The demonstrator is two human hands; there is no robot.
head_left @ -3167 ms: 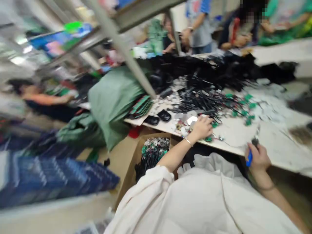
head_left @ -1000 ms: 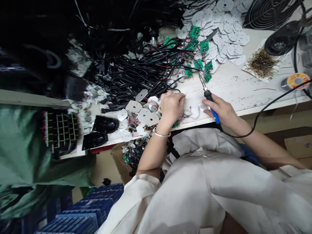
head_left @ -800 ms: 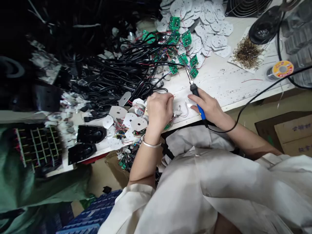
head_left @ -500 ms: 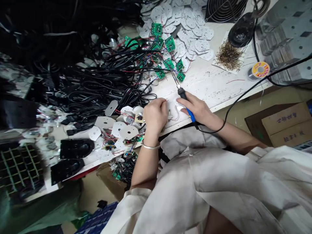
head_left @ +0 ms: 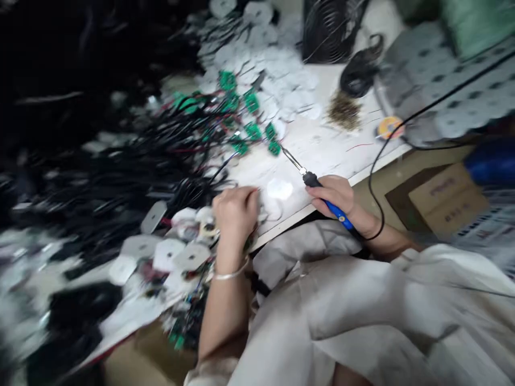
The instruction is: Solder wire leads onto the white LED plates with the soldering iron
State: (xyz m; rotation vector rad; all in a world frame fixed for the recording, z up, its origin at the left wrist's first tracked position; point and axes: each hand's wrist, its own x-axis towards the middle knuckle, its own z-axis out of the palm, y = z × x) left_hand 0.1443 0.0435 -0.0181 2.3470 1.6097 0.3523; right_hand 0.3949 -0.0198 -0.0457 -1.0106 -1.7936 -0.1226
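Observation:
A blue and black soldering iron is gripped in my right hand, its tip pointing up and left, close to the nearest green circuit boards. My left hand is closed near the front edge of the white table. Thumb and fingers are pressed together there, and what they pinch is hidden. Thin wires lie just right of that hand. Pale discs and plates lie to its left, partly behind my wrist.
Black cables heap on the left. White plates pile at the back, beside a black fan. Solder spool and brown wire shavings are on the right. The iron's cord loops past my right forearm. Cardboard box stands below the table.
The view has shifted and blurred. My right hand has drawn the soldering iron toward me and away from my left hand; its tip now sits lower beside the boards. My left hand stays closed.

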